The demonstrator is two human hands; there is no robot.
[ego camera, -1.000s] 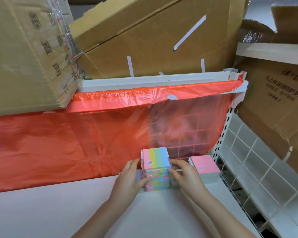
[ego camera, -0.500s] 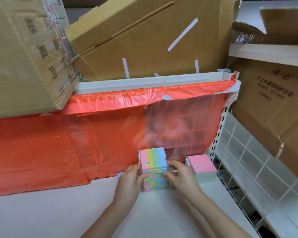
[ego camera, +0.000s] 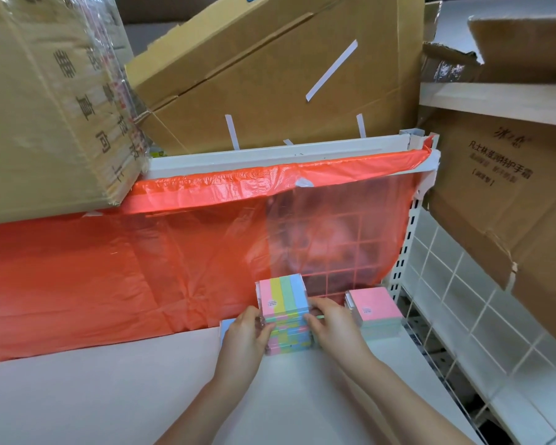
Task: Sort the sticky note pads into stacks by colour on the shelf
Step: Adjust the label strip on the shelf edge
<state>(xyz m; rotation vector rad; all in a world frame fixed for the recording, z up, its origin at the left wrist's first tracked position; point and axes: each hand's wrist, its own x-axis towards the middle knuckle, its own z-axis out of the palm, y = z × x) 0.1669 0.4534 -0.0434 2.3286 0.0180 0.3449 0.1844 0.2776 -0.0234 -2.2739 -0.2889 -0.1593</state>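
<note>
The person has both hands on a tall stack of multicolour striped pads (ego camera: 284,316) that stands on the white shelf (ego camera: 142,396), close to the red plastic sheet (ego camera: 109,268) hanging at the back. The left hand (ego camera: 246,332) grips the stack's left side, its fingers (ego camera: 264,330) curled round the front left corner, and the right hand (ego camera: 333,319) mirrors it on the right, fingers (ego camera: 315,308) curled against the upper pads. Holding from both sides at once looks like a way of squaring the pads up, so that the column sits flush and does not lean (a stack this tall would probably topple under a one-sided push).

Just to the right, near the shelf's perforated upright (ego camera: 402,258), sits a shorter stack with a pink top (ego camera: 374,305); it is apart from the striped one, with the right hand between them. A blue pad (ego camera: 226,326) peeks out behind the left hand, mostly hidden. This side-by-side spacing suits the sorting: one colour scheme per pile.

The striped stack's long axis runs vertically, up from the shelf. Its top face shows four stripes, pink to blue from left to right, which run away from the person towards the sheet, and a small label sits at the near left corner.

Cardboard boxes (ego camera: 270,75) crowd the level above.
</note>
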